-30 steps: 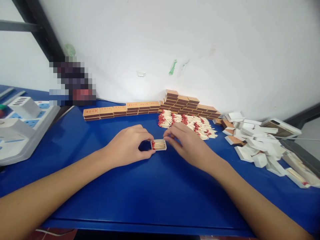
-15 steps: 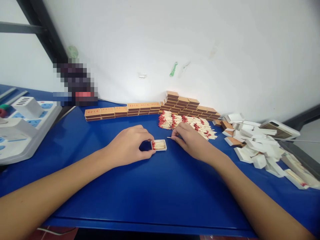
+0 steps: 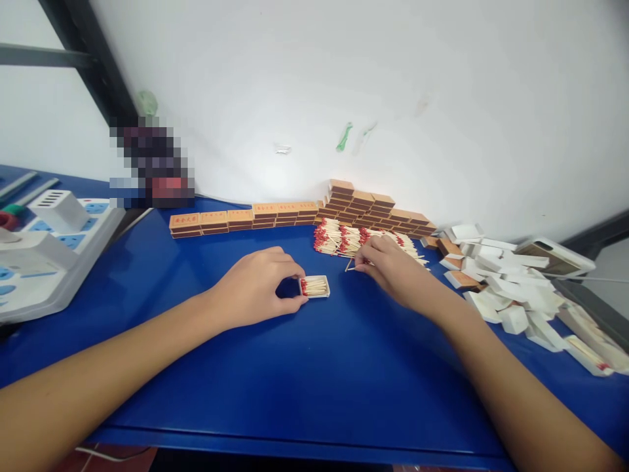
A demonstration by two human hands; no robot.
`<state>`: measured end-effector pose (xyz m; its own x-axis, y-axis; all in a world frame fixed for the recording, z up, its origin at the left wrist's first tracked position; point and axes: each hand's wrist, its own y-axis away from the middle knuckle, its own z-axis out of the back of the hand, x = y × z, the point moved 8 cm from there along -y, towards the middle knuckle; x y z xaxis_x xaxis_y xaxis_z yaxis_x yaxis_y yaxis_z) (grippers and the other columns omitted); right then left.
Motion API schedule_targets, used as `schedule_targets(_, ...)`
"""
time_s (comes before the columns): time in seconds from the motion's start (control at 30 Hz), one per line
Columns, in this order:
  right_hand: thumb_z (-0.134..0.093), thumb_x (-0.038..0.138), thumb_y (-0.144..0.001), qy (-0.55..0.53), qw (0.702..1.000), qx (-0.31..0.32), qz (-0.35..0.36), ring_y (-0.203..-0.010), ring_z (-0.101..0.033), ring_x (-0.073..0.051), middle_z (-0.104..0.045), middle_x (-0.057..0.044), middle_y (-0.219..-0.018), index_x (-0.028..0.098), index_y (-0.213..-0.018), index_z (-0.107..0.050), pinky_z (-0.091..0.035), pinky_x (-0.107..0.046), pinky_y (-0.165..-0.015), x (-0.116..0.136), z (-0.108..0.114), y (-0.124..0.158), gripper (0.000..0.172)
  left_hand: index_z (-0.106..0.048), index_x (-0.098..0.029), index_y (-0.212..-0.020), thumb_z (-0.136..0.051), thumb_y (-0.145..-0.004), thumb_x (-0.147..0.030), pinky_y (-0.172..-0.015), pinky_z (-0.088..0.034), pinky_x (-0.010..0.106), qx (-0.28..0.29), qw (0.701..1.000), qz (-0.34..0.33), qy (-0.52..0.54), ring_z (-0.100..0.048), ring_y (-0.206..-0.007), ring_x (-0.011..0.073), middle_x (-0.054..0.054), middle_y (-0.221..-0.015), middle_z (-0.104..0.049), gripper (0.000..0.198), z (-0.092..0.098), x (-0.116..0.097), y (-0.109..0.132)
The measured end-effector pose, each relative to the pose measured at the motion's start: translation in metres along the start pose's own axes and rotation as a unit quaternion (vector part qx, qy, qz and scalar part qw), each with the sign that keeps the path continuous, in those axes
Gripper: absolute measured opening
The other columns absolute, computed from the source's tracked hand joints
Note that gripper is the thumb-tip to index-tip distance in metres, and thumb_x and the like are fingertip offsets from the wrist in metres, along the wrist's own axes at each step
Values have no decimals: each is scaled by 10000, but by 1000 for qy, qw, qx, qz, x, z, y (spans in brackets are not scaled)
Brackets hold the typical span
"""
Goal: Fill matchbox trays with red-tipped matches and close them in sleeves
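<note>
A small white matchbox tray [image 3: 314, 286] filled with red-tipped matches lies on the blue table [image 3: 304, 373]. My left hand [image 3: 255, 285] pinches the tray's left end between thumb and fingers. My right hand [image 3: 393, 269] rests at the near edge of a loose pile of matches [image 3: 344, 239], fingers pinched on a match or two whose ends stick out to the left.
Closed brown matchboxes [image 3: 240, 217] stand in a row and a stepped stack [image 3: 363, 204] along the wall. A heap of empty white trays and sleeves [image 3: 506, 288] lies at the right beside a phone [image 3: 553, 257]. White power strips [image 3: 44, 249] sit at the left.
My right hand has drawn away from the tray, moving right and back to the match pile. My left hand has kept its hold on the tray.
</note>
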<state>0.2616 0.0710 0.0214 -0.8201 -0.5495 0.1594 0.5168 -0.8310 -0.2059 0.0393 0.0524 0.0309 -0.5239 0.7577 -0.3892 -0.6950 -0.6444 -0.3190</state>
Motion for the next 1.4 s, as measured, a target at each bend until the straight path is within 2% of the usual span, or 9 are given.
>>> schedule_targets(0.23, -560, 222, -1059, -14, 999, -27, 30, -1041, -556, -292, -614, -123, -1099, 220, -1084, -630, -479, -437, -904, 6, -6, -6, 74, -803, -203, -1091, -770, -915, -319, -841, -550, 361, 0, 1000, -1, -7, -690, -978, 234, 40, -995, -787, 213, 0, -1, 0)
schedule_targets(0.5, -494, 256, -1093, -24, 999, 12, 25, -1001, -537, -289, -606, -116, -1038, 224, -952, -566, -475, -431, -870, 15, -13, -11, 162, -805, -216, -1085, -771, -919, -331, -847, -546, 365, 2, 1000, 3, -2, -686, -972, 231, 36, -994, -787, 205, 0, 0, -1)
schedule_targets(0.67, -450, 252, -1104, -28, 999, -17, 13, -982, -556, -287, -641, -119, -1030, 226, -982, -533, -471, -423, -832, 29, -8, -7, 150, -801, -222, -1081, -771, -914, -325, -846, -541, 361, 6, 1000, 8, -5, -680, -976, 229, 33, -994, -777, 198, 0, 0, -1)
schedule_targets(0.8, -464, 240, -1097, -21, 998, -45, 29, -979, -560, -300, -702, -135, -1036, 216, -1070, -603, -472, -431, -829, 40, 2, -8, 144, -800, -218, -1078, -761, -918, -332, -843, -543, 361, 6, 1000, 9, -4, -680, -964, 228, 37, -989, -780, 199, 0, 0, -1)
schedule_targets(0.97, -437, 230, -1103, 11, 996, -63, 58, -957, -583, -306, -746, -140, -1024, 228, -1216, -710, -458, -483, -898, 48, 6, -10, 295, -798, -228, -1078, -750, -924, -333, -847, -544, 357, 2, 1000, 1, -2, -686, -968, 233, 40, -988, -785, 193, 0, -1, -1)
schedule_targets(1.1, -523, 270, -1086, -67, 991, -111, 39, -918, -600, -279, -760, -99, -967, 243, -1058, -742, -468, -466, -879, 48, 12, -8, 222, -799, -228, -1078, -757, -917, -318, -846, -544, 352, 2, 1000, 5, -2, -687, -966, 232, 42, -993, -781, 188, 1, 0, -1)
schedule_targets(1.2, -641, 319, -1039, -162, 975, -150, -36, -839, -611, -248, -784, -56, -905, 250, -982, -753, -479, -418, -787, 43, 17, -7, 143, -800, -223, -1084, -755, -920, -317, -849, -548, 352, 2, 1000, 2, -3, -691, -970, 235, 47, -994, -785, 194, 1, -1, -1)
schedule_targets(1.3, -740, 404, -976, -296, 935, -157, -118, -724, -622, -207, -803, -39, -873, 248, -955, -793, -472, -371, -668, 40, 10, -6, 166, -798, -221, -1090, -756, -921, -322, -860, -552, 357, 1, 1000, 1, -4, -693, -981, 239, 46, -997, -791, 201, 1, -1, 0)
schedule_targets(1.4, -800, 447, -918, -401, 893, -144, -143, -708, -666, -196, -827, -47, -902, 234, -937, -814, -478, -354, -639, 45, -6, -7, 214, -796, -218, -1071, -753, -923, -319, -864, -552, 362, -4, 1000, 2, -6, -692, -984, 238, 43, -995, -794, 184, 1, 0, -1)
